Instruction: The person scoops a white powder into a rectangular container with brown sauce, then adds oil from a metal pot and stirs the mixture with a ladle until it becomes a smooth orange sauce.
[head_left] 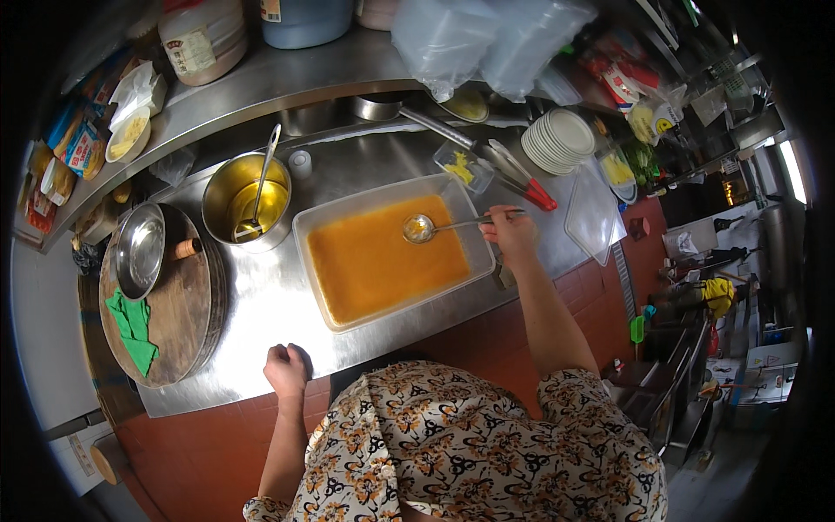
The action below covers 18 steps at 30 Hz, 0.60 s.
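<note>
My right hand point(510, 233) grips the handle of a metal ladle point(418, 228). The ladle's round bowl, with bits of yellow in it, is over or at the surface of an orange liquid point(381, 264); I cannot tell whether it touches. That liquid fills the bottom of a rectangular translucent plastic tub point(312, 297) on the steel counter point(254, 313). My left hand point(286, 370) rests curled at the counter's front edge, with nothing seen in it. Left of the tub stands a steel pot point(279, 225) of clear yellow oil, a second ladle point(266, 166) leaning inside.
A round wooden chopping block point(186, 313) at left bears a steel pan point(140, 251) and a green cloth point(134, 329). Behind the tub are a small container of yellow shreds point(479, 175), red-tipped tongs point(538, 194) and stacked plates point(558, 142). A shelf point(280, 81) overhangs the back.
</note>
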Tool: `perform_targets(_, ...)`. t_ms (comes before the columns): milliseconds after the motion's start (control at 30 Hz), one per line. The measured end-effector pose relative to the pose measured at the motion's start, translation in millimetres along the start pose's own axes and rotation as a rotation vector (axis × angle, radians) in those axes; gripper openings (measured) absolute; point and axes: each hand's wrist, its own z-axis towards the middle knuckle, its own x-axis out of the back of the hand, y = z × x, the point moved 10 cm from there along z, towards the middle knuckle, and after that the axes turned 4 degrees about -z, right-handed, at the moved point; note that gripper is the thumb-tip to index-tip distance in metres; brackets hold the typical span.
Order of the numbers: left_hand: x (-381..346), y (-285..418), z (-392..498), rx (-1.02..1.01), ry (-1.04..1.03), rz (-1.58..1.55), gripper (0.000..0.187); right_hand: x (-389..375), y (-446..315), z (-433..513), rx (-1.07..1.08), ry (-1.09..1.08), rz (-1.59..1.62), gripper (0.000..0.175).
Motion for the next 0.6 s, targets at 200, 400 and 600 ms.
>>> perform_targets(200,-5.9,-12.8,0.4,-0.008,-0.016,-0.032,0.022,-17.7,-38.6,-24.5,0.132,-0.124,0.046,0.016)
perform_targets(400,-2.5,-2.0,1.2,-0.003,-0.047,-0.029,0.022,-55.1,-81.1,-63.1,0.279,-0.242,-0.130,0.015)
perform_targets(600,1.3,4.4,0.0,-0.018,-0.023,-0.058,0.021,-64.7,-65.4,-53.4,0.404,-0.266,-0.166,0.013)
